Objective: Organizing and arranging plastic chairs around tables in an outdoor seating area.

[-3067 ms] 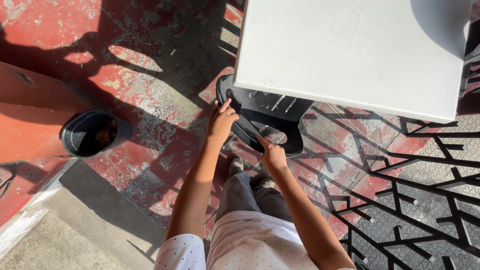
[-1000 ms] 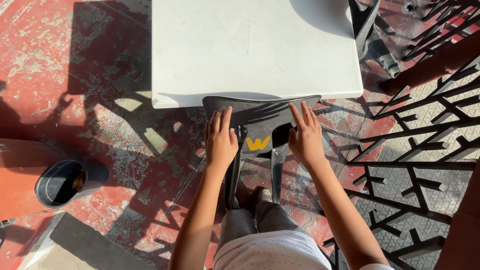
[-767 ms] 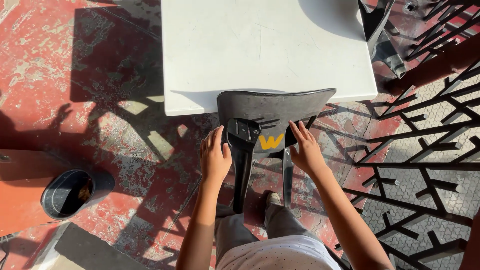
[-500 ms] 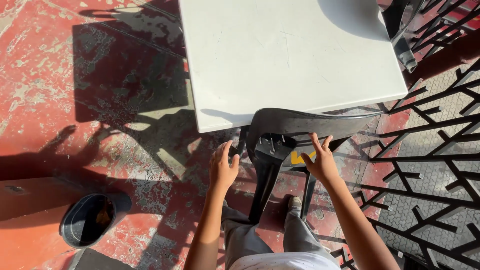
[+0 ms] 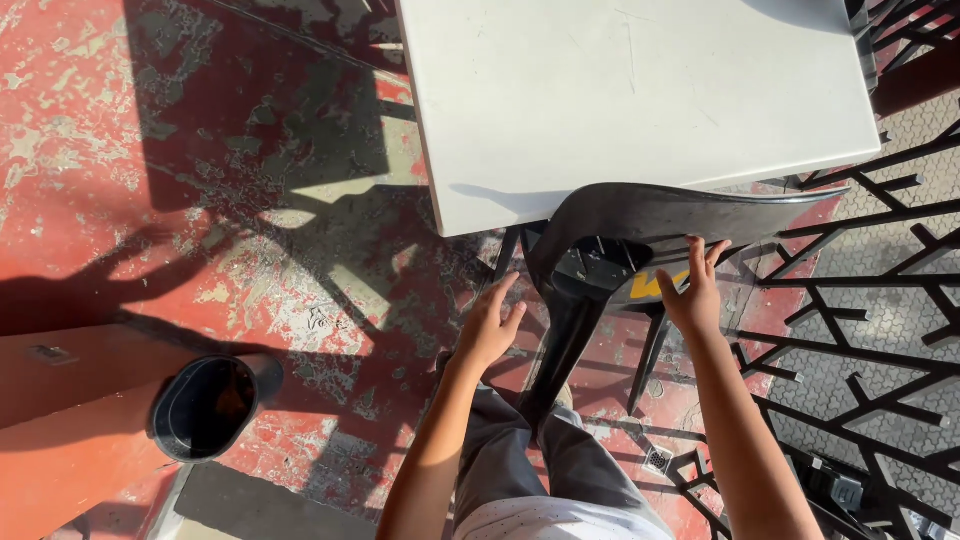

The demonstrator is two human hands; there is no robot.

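A black plastic chair (image 5: 640, 225) stands pushed against the near edge of a white square table (image 5: 620, 90), its curved back rising toward me and its legs running down between my knees. My left hand (image 5: 488, 325) hovers with fingers apart just left of the chair, off its surface. My right hand (image 5: 692, 290) has its fingers spread against the chair's backrest near a yellow mark. Neither hand holds anything.
The floor (image 5: 180, 150) is worn red paint with strong shadows. A black round bin (image 5: 205, 405) sits at lower left beside a red ledge (image 5: 60, 400). A black metal lattice grille (image 5: 860, 330) covers the ground at right. Another dark chair (image 5: 868, 40) shows at the table's far right.
Over the last seconds the chair came upright and slid toward the table. My left hand has come off the chair and drifted left; my right hand stays against the backrest.
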